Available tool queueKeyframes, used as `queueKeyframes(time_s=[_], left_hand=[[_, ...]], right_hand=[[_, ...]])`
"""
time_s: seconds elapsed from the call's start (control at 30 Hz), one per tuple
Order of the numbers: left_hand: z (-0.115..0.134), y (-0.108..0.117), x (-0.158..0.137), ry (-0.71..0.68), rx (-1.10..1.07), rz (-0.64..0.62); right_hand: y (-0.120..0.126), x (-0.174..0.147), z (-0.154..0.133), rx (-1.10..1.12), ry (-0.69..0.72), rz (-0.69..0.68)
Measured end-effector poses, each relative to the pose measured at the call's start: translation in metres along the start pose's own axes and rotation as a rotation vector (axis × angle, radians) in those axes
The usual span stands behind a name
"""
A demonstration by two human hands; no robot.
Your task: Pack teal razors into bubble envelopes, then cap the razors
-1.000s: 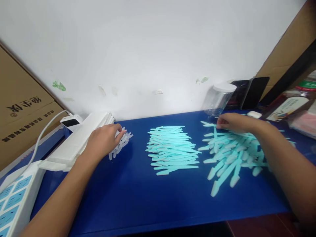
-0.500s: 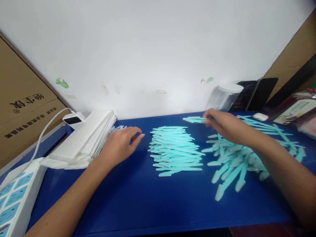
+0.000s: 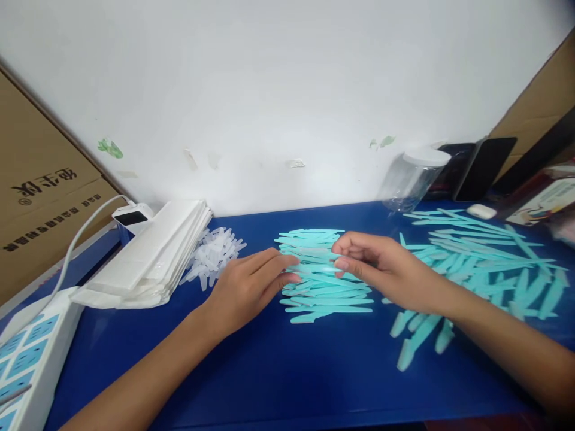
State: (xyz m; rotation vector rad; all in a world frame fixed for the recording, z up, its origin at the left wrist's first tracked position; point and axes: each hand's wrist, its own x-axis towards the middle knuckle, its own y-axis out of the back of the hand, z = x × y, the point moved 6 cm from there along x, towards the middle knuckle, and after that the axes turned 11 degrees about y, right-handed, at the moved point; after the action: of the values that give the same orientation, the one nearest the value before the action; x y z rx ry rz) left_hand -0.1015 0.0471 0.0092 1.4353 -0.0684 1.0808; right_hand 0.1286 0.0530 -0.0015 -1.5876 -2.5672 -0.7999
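Both hands meet over a row of turquoise eyebrow razors (image 3: pixel 326 293) lying side by side. My right hand (image 3: pixel 381 263) pinches the right end of a turquoise eyebrow razor (image 3: pixel 314 269), blurred and held level just above the row. At its left end, the thumb and fingers of my left hand (image 3: pixel 251 284) close on the razor; whether they also hold a small cap is hidden. Small translucent white caps (image 3: pixel 215 254) lie heaped behind my left hand. A looser pile of turquoise razors (image 3: pixel 485 269) spreads out under and beyond my right forearm.
White sleeves (image 3: pixel 144 248) are stacked at the left, by a white device (image 3: pixel 132 216) with a cable. A power strip (image 3: pixel 31 359) stands at the near left. Behind the loose razors are a clear jar (image 3: pixel 411 182), a phone (image 3: pixel 485 167) and a white case (image 3: pixel 481 211).
My right hand has come left from above the loose pile, bringing a razor over the row. My left hand has moved right to meet it, uncovering the heap of caps.
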Motion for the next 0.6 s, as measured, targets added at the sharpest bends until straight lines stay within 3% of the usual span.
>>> queueKeyframes(time_s=[0.27,0.6], left_hand=[[0.0,0.001,0.0,0.032,-0.004,0.037],[0.0,-0.003,0.001,0.126,-0.052,0.015]], right_hand=[[0.0,0.0,0.0,0.002,0.013,0.003],[-0.012,-0.005,-0.013,-0.346,0.207,-0.098]])
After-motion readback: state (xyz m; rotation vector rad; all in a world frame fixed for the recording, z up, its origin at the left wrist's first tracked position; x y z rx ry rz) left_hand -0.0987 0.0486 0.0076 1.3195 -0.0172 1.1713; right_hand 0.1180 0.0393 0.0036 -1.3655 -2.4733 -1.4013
